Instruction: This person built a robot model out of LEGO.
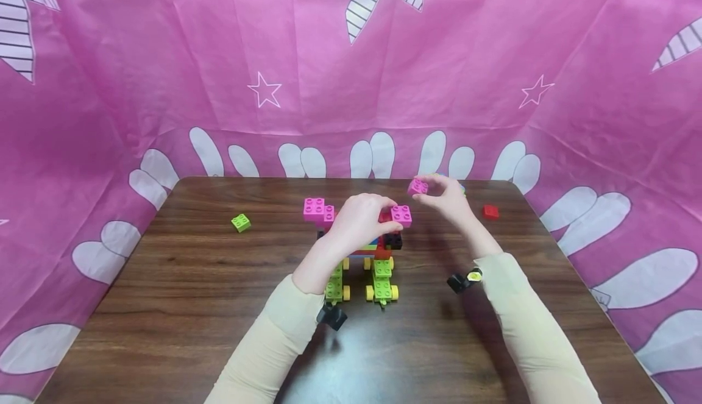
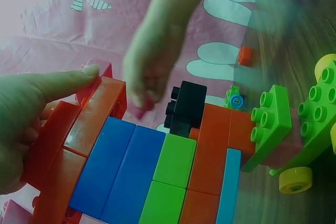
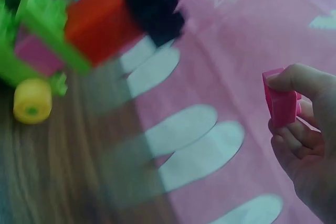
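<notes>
A figure built of toy bricks stands at mid-table, with green wheeled bricks below and red, blue and green layers above. My left hand grips its top, thumb and forefinger around the end beside a pink brick. In the left wrist view a finger lies along the red bricks. To the right, my right hand pinches a loose pink toy brick, held in the air apart from the figure. The right wrist view shows that brick between thumb and fingers. My left hand hides part of the figure's top.
A green brick lies at the table's left, and a red brick at the right. Something small and coloured is partly hidden behind my right hand. Pink printed cloth surrounds the table's back and sides.
</notes>
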Demonstrator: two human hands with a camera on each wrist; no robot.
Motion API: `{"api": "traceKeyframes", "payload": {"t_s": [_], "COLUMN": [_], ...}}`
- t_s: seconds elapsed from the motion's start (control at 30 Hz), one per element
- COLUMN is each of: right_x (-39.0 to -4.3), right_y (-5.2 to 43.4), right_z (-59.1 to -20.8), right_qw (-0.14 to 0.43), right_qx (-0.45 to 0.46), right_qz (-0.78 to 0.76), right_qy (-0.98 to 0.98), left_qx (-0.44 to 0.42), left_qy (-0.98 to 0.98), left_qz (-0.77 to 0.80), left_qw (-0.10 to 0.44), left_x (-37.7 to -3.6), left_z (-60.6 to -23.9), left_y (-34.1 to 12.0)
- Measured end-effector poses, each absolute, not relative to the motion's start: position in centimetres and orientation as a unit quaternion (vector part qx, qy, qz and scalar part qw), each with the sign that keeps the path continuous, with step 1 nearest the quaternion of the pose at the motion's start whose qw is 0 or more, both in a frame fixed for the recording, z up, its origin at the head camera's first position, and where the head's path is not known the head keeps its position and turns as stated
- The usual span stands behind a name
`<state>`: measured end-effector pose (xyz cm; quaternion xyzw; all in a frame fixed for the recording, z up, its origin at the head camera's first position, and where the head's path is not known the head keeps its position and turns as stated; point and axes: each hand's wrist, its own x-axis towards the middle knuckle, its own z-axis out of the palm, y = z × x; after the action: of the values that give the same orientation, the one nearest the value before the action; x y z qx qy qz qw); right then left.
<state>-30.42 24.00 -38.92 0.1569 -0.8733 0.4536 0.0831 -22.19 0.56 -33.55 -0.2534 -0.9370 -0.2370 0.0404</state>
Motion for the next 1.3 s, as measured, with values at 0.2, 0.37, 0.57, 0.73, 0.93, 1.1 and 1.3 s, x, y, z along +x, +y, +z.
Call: {"api": "traceKeyframes", "payload": {"t_s": [0.2,0.37,0.57,0.73,0.93,1.1,1.3], "right_x": [-28.2,-26.7,-25.9,-25.5,-25.4,-25.2,-25.0], "right_y": [23.3,23.2,23.0,23.1,23.2,23.1,23.0], "right_z": [-36.3,-35.2,-34.9,-34.6,-34.7,-34.6,-34.5], "right_qw": [0.076,0.062,0.057,0.046,0.041,0.048,0.053], "right_qx": [0.2,0.24,0.296,0.319,0.331,0.336,0.333], "right_qz": [0.464,0.477,0.483,0.483,0.474,0.458,0.439], "right_qy": [-0.86,-0.844,-0.822,-0.814,-0.815,-0.821,-0.832], "left_qx": [-0.252,-0.253,-0.252,-0.253,-0.256,-0.257,-0.259], "left_qy": [-0.937,-0.938,-0.938,-0.938,-0.939,-0.939,-0.939], "left_qz": [-0.24,-0.234,-0.234,-0.232,-0.227,-0.225,-0.224], "left_qw": [0.04,0.039,0.037,0.035,0.036,0.036,0.038], "left_x": [-22.2,-22.1,-22.2,-22.3,-22.3,-22.4,-22.3], "left_z": [-33.5,-33.5,-33.5,-33.4,-33.4,-33.4,-33.4], "left_y": [0.5,0.6,0.6,0.5,0.5,0.6,0.5]}}
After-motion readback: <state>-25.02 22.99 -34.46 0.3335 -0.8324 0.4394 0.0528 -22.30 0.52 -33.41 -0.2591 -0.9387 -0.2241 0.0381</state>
